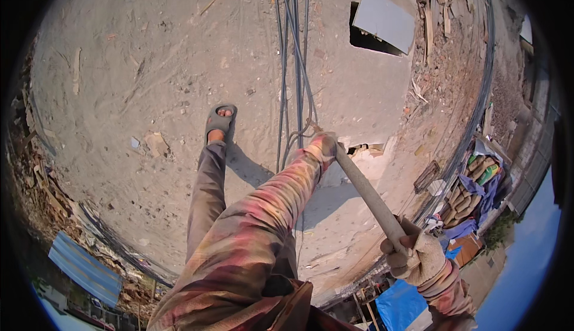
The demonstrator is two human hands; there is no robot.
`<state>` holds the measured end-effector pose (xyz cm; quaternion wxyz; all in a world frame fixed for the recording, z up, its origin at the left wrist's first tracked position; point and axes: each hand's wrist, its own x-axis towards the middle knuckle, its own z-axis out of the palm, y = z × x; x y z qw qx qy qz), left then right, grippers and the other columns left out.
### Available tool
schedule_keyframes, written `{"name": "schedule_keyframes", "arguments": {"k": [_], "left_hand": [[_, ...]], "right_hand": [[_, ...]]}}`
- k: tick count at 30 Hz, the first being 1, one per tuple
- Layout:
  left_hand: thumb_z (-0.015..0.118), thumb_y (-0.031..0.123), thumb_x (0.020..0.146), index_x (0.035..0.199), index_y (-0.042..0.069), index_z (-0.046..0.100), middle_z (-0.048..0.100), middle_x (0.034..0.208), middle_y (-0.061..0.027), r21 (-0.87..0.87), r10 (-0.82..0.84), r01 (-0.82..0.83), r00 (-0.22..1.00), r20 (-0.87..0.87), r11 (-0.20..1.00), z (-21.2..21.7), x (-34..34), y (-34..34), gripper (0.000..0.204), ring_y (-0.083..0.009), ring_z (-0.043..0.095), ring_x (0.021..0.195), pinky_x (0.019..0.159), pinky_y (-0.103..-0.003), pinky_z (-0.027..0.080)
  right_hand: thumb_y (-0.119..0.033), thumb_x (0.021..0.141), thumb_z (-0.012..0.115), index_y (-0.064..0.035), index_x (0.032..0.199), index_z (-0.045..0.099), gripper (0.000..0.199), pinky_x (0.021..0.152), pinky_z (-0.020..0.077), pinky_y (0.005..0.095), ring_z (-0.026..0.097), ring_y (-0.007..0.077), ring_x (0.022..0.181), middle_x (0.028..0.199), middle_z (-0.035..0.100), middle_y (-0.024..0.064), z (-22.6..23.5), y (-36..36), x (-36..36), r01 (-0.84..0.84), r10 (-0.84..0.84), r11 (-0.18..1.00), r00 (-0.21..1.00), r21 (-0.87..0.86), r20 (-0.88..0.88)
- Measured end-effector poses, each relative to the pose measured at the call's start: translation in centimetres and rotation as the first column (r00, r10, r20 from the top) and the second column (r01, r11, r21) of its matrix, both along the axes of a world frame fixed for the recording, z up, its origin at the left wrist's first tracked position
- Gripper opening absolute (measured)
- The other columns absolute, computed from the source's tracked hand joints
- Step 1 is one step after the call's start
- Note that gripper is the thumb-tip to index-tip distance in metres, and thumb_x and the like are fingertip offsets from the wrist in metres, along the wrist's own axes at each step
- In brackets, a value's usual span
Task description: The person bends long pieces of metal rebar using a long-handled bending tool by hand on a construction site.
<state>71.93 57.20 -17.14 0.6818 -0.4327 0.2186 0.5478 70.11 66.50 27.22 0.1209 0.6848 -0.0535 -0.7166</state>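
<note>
Evidently both hands are at work on one tool, a long, thick, pale pole (371,196) that slants across the space in front of the body. Nearest, the gloved right grip (412,253) is closed around the pole's upper end, fingers curled over it. Farther down, past the streaked, multicoloured sleeve (251,211), the left grip (323,144) looks closed about the other end; whatever the pole carries there is hidden. The step in hand, I judge, is steadying the pole two-handed; any next move calls for keeping both holds firm and the feet clear of the working end.

Beyond the left grip run long dark rods or cables (298,62), their curled ends close by; whether they touch it I can't tell. To the left a grey sandal (213,120) stands on dusty ground, and to the right is a small broken hole (366,150). Farther off, a pale sheet (382,17) partly covers a dark rectangular opening. A rubble strip (439,74) borders the ground, with piled sacks (463,199) past it.
</note>
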Motion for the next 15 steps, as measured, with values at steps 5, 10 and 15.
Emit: {"name": "schedule_keyframes", "arguments": {"k": [5,10,15], "left_hand": [[0.053,0.015,0.091,0.087,0.008,0.055,0.053,0.079,-0.0086,-0.174,0.272,-0.241,0.944,0.187,0.955,-4.0,2.1,0.6,0.009,-0.0238,0.054,0.069,0.065,-0.038,0.047],[0.064,0.018,0.081,0.088,0.009,0.068,0.065,0.086,-0.0113,-0.993,0.796,0.108,-0.596,-0.110,-0.056,-4.1,1.7,1.9,0.012,-0.0243,0.064,0.079,0.071,-0.034,0.052],[0.074,0.016,0.071,0.092,0.006,0.072,0.070,0.085,-0.0140,-0.488,-0.042,0.852,-0.489,-0.871,0.191,-0.5,-1.5,-0.1,0.023,-0.0273,0.069,0.080,0.070,-0.034,0.054]], "right_hand": [[-0.026,0.087,0.066,-0.0171,0.135,0.040,0.055,0.047,0.0410,0.0293,0.058,0.0188,0.066,0.095,0.058,0.0117,-0.6,3.9,-1.8,-0.129,0.128,0.991,0.991,-0.043,-0.033],[-0.028,0.088,0.068,-0.0156,0.132,0.042,0.053,0.049,0.0418,0.0319,0.057,0.0186,0.063,0.094,0.058,0.0115,-0.9,5.0,-3.0,-0.352,0.351,0.935,0.936,-0.043,-0.032],[-0.022,0.089,0.066,-0.0145,0.144,0.029,0.067,0.058,0.0480,0.0393,0.056,0.0241,0.076,0.098,0.054,0.0137,-0.6,0.5,-2.6,-0.071,0.056,0.992,0.988,-0.107,-0.143]]}}
